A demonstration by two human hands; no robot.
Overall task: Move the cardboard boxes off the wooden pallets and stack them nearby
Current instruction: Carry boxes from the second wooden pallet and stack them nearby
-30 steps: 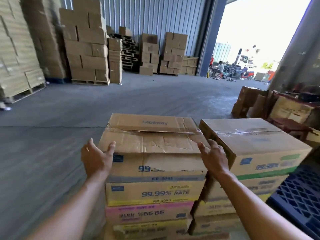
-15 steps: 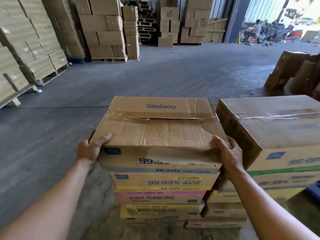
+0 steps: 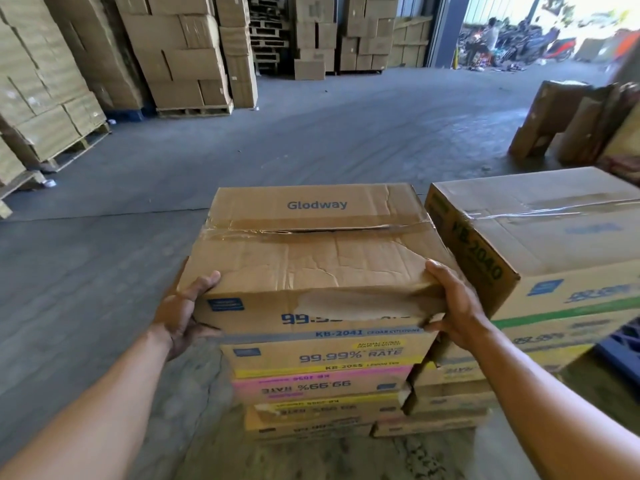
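A worn brown cardboard box printed "Glodway", its lid taped and creased and its front label partly torn, sits between the two grips at the top of a stack of flat cartons with yellow and pink bands. The left grip clasps the box's near left corner, with the thumb laid over the top edge and the fingers wrapped round the side. The right grip clasps the near right corner the same way, thumb on the lid and fingertips curled under the lower front edge. Whether the box has left the carton beneath it cannot be told.

Just beside it on the right, nearly touching, stands a second brown taped box marked KB-2040 with a green stripe, on top of its own stack. A blue plastic pallet shows at the right edge. The stacks stand on the grey concrete floor. Far across it, tall piles of plain brown cartons rest on a wooden pallet.
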